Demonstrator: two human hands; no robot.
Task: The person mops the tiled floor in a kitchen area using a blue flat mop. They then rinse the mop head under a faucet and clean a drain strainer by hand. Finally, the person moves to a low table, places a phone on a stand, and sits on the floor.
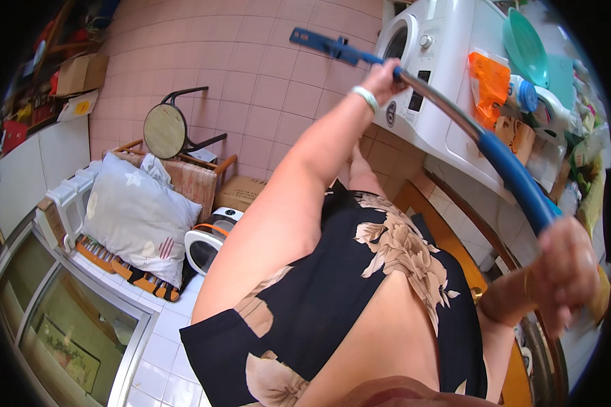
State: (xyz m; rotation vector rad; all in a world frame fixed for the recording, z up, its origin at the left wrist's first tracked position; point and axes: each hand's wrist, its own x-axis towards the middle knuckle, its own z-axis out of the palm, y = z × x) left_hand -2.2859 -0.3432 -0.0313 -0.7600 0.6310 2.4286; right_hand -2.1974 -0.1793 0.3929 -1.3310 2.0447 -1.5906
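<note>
My left hand (pixel 384 81), with a pale bracelet at the wrist, is closed around the lower pole of a flat mop (pixel 443 99), near its blue collar. Beyond that hand, the mop's narrow blue head frame (pixel 313 39) points to the upper left, with no pad visible on it. The steel pole runs down to the right into a thick blue grip (pixel 514 175). At the upper end of this grip my right hand (pixel 565 274) is wrapped around it, somewhat blurred. The pole crosses in front of a white front-loading washing machine (pixel 443 46).
On the washer stand a green basin (pixel 524 48), an orange bag (pixel 489 86) and several bottles. To the left are a black-legged stool (pixel 164 131), a pillow (pixel 137 213) on a wooden chair, a cardboard box (pixel 242 191) and a glazed metal-framed door (pixel 81 310). Pink tiles (pixel 244 66) extend beyond.
</note>
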